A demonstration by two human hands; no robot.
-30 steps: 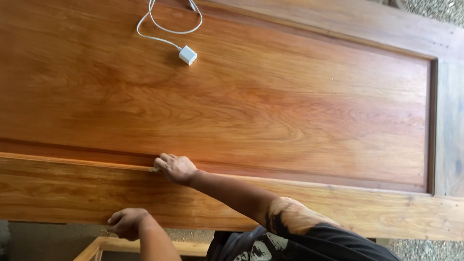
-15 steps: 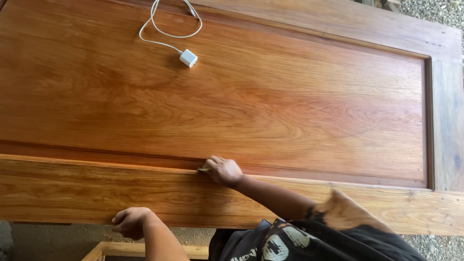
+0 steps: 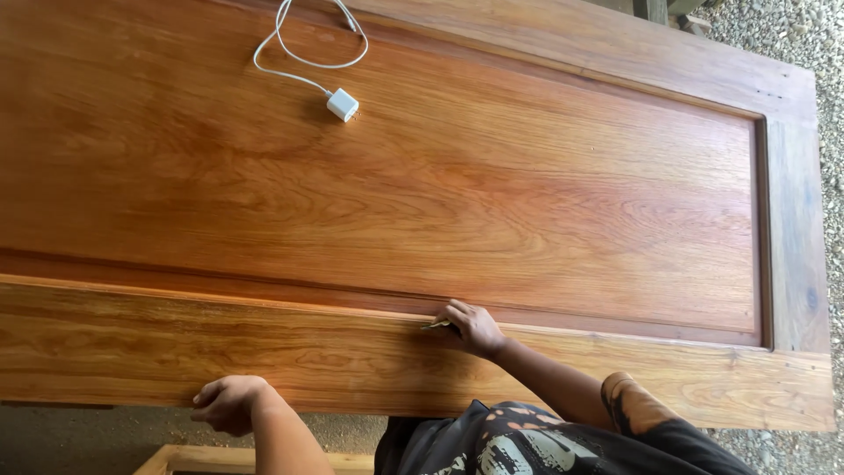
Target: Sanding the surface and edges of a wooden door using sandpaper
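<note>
1. Head view looks down on a large wooden door (image 3: pixel 422 193) lying flat, with a reddish-orange recessed panel and a paler frame rail along the near edge.
2. The right hand (image 3: pixel 473 327) rests on the seam where the near rail meets the recessed panel, to the right of the door's middle. Its fingers are curled shut around a small thin piece, probably sandpaper (image 3: pixel 435 325); only a sliver shows at the fingertips, pressed into the groove, so its kind is hard to tell.
3. The left hand (image 3: pixel 227 403) is at the near outer edge of the door, well apart from the right hand and to its left. Its fingers curl over the edge of the rail, gripping the wood.
4. A white charger plug (image 3: pixel 342 105) lies on the panel toward the far side, well apart from both hands. Its white cable (image 3: pixel 299 60) loops away toward the far rail and runs out of the picture at the top.
5. The person's dark printed shirt (image 3: pixel 527 444) fills the lower middle of the view, and the right forearm reaches from it up to the seam.
6. Gravel ground (image 3: pixel 831 88) shows past the right end of the door, and part of a light wooden frame (image 3: pixel 202 457) shows below the near edge.
</note>
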